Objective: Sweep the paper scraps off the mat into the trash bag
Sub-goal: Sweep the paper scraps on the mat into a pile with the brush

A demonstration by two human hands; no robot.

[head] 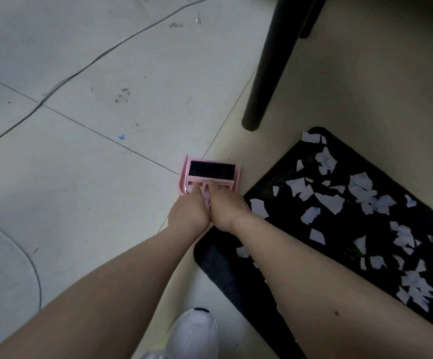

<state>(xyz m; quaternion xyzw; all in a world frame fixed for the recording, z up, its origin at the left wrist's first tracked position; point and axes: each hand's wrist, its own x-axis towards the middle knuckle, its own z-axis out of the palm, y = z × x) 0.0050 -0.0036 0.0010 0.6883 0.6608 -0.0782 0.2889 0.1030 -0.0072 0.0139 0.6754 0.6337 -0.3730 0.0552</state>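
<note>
Left hand (189, 212) and right hand (227, 208) are side by side, touching, both with fingers curled onto the handle end of one pink dustpan (208, 177). Whether each hand grips the pan or the brush handle cannot be told. One brush with black bristles (211, 169) lies nested in the pan, bristles pointing away from the person. The set rests on the tiled floor (80, 73), just beside the near-left corner of the mat.

One black mat (352, 229) lies to the right of the hands, rounded corners, partly under the right forearm. White paper scraps (329, 202) are torn, irregular and scattered over most of its surface; several dozen are visible, an exact count is not possible. All visible scraps lie on the mat.

Two black furniture legs (269, 63) stand beyond the mat's far corner, the front one near the mat edge. One dark cable (62, 81) runs across the floor at left, well apart from the dustpan. One white shoe (194, 330) shows at the bottom edge.
</note>
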